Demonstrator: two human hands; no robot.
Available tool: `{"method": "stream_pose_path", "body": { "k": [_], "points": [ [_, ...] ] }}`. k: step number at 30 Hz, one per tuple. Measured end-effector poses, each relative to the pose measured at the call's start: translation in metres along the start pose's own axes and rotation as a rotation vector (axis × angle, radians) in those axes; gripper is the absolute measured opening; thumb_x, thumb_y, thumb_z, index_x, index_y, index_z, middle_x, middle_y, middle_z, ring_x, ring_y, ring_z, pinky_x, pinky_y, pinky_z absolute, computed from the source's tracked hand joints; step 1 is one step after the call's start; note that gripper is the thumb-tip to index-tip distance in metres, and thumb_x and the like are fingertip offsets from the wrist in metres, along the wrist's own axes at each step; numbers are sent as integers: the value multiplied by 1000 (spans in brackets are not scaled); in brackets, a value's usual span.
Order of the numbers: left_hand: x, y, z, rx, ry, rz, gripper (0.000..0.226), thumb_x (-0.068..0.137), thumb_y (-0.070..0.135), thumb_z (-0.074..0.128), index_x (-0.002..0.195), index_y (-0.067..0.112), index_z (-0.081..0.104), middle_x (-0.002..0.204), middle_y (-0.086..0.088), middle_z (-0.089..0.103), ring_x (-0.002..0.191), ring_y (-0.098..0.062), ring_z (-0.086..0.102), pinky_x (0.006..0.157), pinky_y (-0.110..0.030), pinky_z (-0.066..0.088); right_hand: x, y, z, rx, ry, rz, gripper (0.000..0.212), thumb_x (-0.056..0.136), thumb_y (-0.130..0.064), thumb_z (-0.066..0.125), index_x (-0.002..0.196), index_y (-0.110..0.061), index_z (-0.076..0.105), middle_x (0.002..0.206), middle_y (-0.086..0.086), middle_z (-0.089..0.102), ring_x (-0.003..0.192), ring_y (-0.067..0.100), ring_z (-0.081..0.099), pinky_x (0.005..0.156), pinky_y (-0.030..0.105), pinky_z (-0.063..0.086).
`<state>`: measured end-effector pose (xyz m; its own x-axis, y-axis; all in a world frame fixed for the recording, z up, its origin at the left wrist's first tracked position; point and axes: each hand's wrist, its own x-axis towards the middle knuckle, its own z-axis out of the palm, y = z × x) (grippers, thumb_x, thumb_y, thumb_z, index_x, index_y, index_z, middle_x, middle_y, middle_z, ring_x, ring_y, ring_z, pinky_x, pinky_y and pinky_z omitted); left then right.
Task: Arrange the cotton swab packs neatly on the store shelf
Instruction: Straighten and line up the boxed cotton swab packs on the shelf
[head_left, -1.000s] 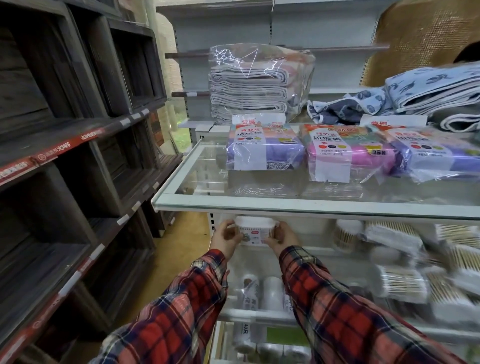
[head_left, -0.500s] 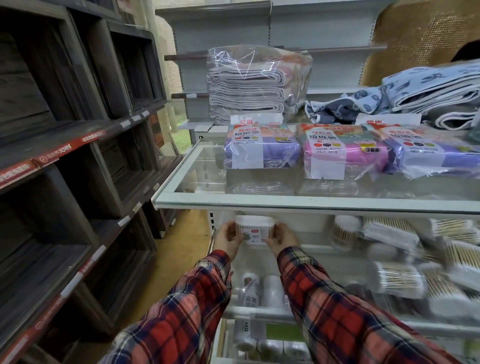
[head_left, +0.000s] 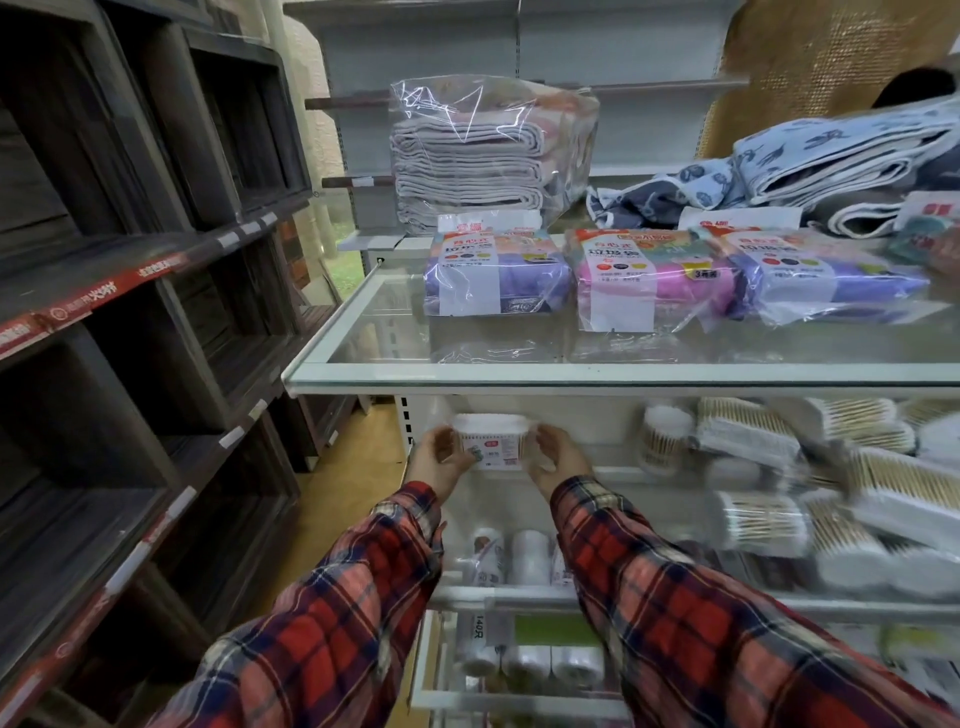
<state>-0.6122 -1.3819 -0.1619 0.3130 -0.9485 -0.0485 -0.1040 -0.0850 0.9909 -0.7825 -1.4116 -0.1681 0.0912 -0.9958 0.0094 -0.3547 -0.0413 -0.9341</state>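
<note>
White labelled cotton swab tub (head_left: 493, 441), upright

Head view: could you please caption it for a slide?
Both hands, left and right, hold a swab box under the glass shelf.

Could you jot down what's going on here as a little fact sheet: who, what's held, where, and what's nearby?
who: a person in red plaid sleeves
held: white cotton swab tub, between left hand and right hand
where: under the glass shelf, left end
nearby right: jumbled swab packs
on top: bagged rolls pack, folded towels
</note>
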Motion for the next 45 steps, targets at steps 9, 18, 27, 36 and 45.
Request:
{"method": "stream_pose_path", "body": {
  "k": [9, 18, 27, 36, 45],
  "points": [
    [-19, 25, 9, 148, 215, 205, 74, 82, 16, 69, 145, 16, 32, 148, -6, 39, 132, -23, 40, 110, -38, 35, -16, -10, -50, 90, 75, -35, 55, 81, 10, 60, 132, -1, 43, 133, 19, 52, 127, 28, 49, 104, 31, 40],
    [-46, 67, 79, 79, 46, 283, 57, 82, 16, 70, 133, 11, 45, 137, -6, 49, 123, -23, 48, 100, -30, 39, -34, -20, -97, 116, 218, -66, 56, 77, 7, 67, 129, -2, 47, 126, 19, 57, 119, 28, 55, 103, 30, 41],
    [-73, 83, 173, -46, -234, 243, 66, 83, 13, 71, 141, 13, 40, 141, -4, 47, 128, -20, 48, 100, -25, 39, -66, -23, -188, 123, 476, -148, 59, 74, 8, 68, 128, 10, 43, 120, 25, 56, 108, 27, 56, 85, 13, 47],
    [-100, 106, 258, 35, -357, 223, 68, 83, 11, 69, 143, 8, 37, 145, -9, 45, 131, -22, 45, 111, -33, 35, -71, -1, -283, -134, 652, -44, 55, 72, -7, 76, 123, -6, 55, 120, 13, 62, 114, 26, 58, 102, 28, 41],
    [-105, 109, 294, -1, -273, 209, 45, 82, 10, 69, 116, 28, 46, 132, -4, 50, 116, -15, 48, 102, -28, 39, -48, 9, -302, -371, 526, -5, 79, 63, -42, 83, 127, -11, 48, 129, 11, 52, 121, 28, 49, 103, 34, 38]
  ]
}}
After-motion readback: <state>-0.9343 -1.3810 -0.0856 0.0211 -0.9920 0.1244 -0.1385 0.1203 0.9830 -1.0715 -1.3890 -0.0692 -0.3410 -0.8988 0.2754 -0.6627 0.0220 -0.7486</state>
